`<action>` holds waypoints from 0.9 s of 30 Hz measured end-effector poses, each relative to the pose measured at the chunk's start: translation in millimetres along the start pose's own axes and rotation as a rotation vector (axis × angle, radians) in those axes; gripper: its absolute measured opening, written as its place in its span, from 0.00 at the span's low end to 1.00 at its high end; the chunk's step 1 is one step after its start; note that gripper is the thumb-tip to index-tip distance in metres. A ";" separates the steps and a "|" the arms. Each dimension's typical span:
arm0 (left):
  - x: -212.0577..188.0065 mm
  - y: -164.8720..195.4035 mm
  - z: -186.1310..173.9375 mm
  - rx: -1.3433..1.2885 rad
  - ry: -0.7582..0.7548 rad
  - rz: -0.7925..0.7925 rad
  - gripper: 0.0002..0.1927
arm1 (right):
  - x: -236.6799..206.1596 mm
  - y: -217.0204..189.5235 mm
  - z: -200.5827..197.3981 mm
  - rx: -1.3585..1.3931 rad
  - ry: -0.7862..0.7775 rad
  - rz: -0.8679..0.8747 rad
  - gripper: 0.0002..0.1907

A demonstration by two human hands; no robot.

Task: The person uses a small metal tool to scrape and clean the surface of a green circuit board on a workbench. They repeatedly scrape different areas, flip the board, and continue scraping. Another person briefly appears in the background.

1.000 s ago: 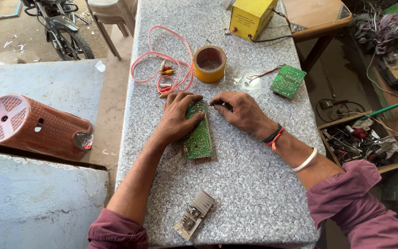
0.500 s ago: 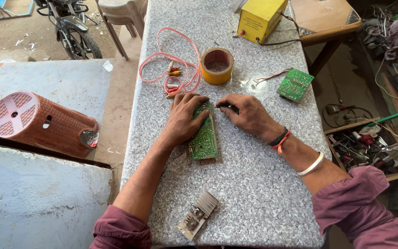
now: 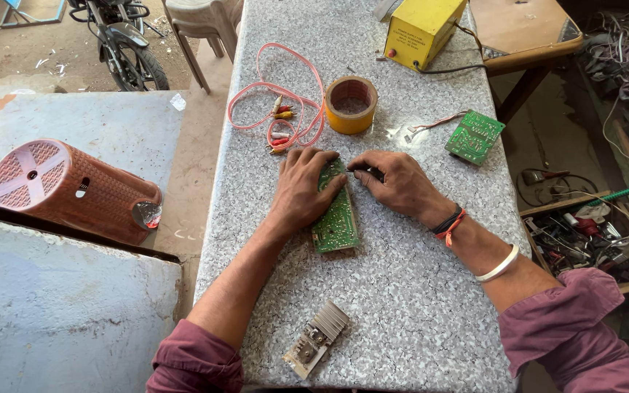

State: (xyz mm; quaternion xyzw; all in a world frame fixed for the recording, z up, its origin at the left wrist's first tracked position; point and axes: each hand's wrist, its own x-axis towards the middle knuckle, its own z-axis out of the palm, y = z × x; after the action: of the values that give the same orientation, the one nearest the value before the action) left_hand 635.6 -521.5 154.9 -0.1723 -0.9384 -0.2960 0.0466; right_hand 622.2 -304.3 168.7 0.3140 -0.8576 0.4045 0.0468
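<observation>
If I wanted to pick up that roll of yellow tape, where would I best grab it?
Come from above. The tape roll lies flat on the stone table with its hole facing up, so fingers could pinch its wall, one inside the hole and one outside. The far-right side looks freest; the pink cable lies close on its left.

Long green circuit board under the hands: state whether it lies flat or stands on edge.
Flat. The long green circuit board lies broad face up on the grey speckled stone table, the left hand resting on it.

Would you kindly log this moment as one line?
left hand: pressing green circuit board | right hand: pinching small dark tool at board's top | granite table
</observation>
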 end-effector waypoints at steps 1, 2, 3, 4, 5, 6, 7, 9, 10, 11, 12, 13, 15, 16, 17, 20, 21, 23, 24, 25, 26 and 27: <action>-2.9 3.5 -4.9 -0.008 -0.006 0.000 0.29 | 1.6 -6.5 -0.5 0.011 -0.001 0.000 0.11; -5.9 7.2 -8.2 -0.025 -0.007 0.003 0.29 | 1.9 -11.7 -1.0 0.013 -0.003 0.006 0.11; -10.8 9.9 -15.1 -0.042 -0.009 0.005 0.29 | 3.5 -20.1 -0.8 0.016 -0.007 0.013 0.11; -14.9 12.1 -19.6 -0.060 -0.013 0.005 0.29 | 3.9 -25.8 -0.1 0.020 -0.012 0.022 0.11; -21.1 13.2 -28.8 -0.062 0.023 0.039 0.28 | 6.1 -36.0 1.4 0.017 -0.010 0.031 0.11; -24.7 13.5 -33.7 -0.064 0.061 0.077 0.27 | 7.5 -40.6 2.6 0.012 -0.006 0.037 0.11; -30.5 12.8 -43.7 -0.067 0.099 0.113 0.26 | 10.3 -50.4 4.9 0.007 -0.004 0.043 0.11; -36.0 8.1 -56.3 -0.093 0.163 0.153 0.22 | 16.2 -60.3 10.2 0.004 0.025 -0.031 0.10; -36.1 4.1 -59.8 -0.104 0.195 0.174 0.20 | 20.0 -61.8 13.3 0.003 0.040 -0.069 0.10; -35.2 0.3 -62.2 -0.107 0.217 0.176 0.18 | 23.7 -62.6 16.1 -0.002 0.051 -0.086 0.10; -32.5 -5.0 -62.0 -0.110 0.240 0.178 0.17 | 27.9 -59.9 19.5 -0.008 0.062 -0.103 0.10; -29.1 -10.2 -59.5 -0.114 0.262 0.176 0.16 | 31.3 -55.3 22.6 -0.013 0.071 -0.118 0.10; -20.7 -22.6 -49.1 -0.104 0.287 0.182 0.13 | 36.2 -41.0 30.0 -0.006 0.065 -0.119 0.09; -16.5 -29.3 -42.1 -0.099 0.300 0.187 0.12 | 38.0 -32.1 34.1 -0.004 0.064 -0.121 0.09; -12.4 -36.3 -34.6 -0.103 0.306 0.188 0.11 | 39.5 -22.7 38.5 -0.010 0.067 -0.120 0.09; -3.1 -56.5 -13.4 -0.102 0.315 0.201 0.09 | 42.5 3.3 53.0 -0.018 0.065 -0.113 0.09; -0.6 -62.5 -7.9 -0.094 0.311 0.217 0.09 | 43.7 10.1 57.6 -0.019 0.061 -0.107 0.09; 2.9 -72.4 -0.9 -0.076 0.301 0.238 0.09 | 46.3 19.6 64.5 -0.020 0.052 -0.095 0.09; 4.2 -76.1 0.5 -0.065 0.294 0.245 0.09 | 47.6 21.8 66.5 -0.020 0.050 -0.090 0.10; 4.4 -79.3 1.1 -0.054 0.287 0.251 0.10 | 48.7 22.7 68.5 -0.020 0.048 -0.085 0.10; 4.9 -81.9 0.6 -0.052 0.290 0.253 0.10 | 50.7 22.6 70.3 -0.047 0.034 -0.053 0.10; 4.2 -84.1 -1.2 -0.048 0.294 0.254 0.09 | 52.3 20.8 72.0 -0.075 0.020 -0.023 0.10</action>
State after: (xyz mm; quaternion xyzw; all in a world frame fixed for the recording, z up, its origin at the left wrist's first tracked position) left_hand 602.1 -585.3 111.3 -0.2455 -0.8848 -0.3320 0.2159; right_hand 581.0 -372.7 124.3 0.3176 -0.8680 0.3748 0.0716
